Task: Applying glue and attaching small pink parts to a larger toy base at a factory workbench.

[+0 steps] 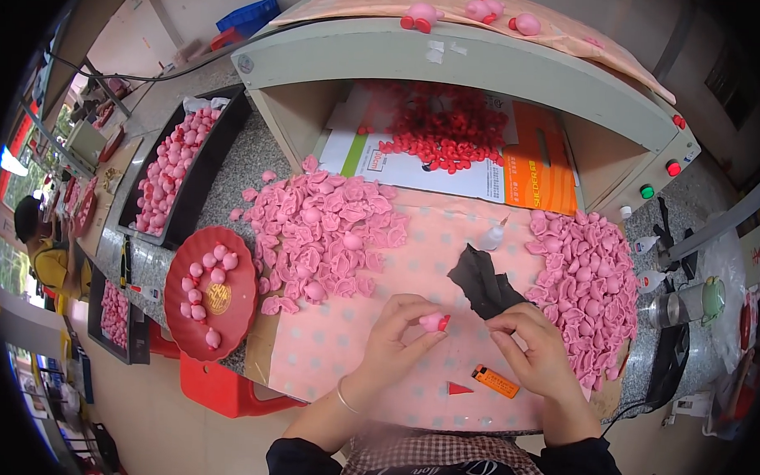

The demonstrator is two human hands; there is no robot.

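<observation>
Holding a small pink toy figure [433, 322] with a red foot piece on its right end, the left hand [397, 334] pinches it between thumb and fingertips, low over the pink cloth [342, 353] that covers the worktable. Right hand [534, 343]: fingers curled narrow and drawn together just right of the figure, thumb and forefinger tips close; whether they grip anything cannot be told.

Items on the cloth:
- Heap of pink shell pieces [326, 236], behind the left hand.
- Second heap of pink pieces [588, 278], right of the right hand, running along the table edge.
- Black rag [483, 283], crumpled, just behind the two hands.
- Small white squeeze bottle [493, 236], tilted, beyond the rag.
- Orange lighter [495, 380], lying flat, near the right wrist.
- Red triangular scrap [458, 388], just left of the lighter.

Items around:
- Red round plate [181, 302], left of the cloth, bearing several finished pink figures [211, 269].
- Black tray [200, 177] further left, filled with more pink figures.
- Pile of small red parts [442, 127] in the recess under the grey shelf [453, 60].
- Three pink figures [484, 11] on top of that shelf.
- Red stool [220, 387] below the table edge.
- Another person [37, 242], seated far left.
</observation>
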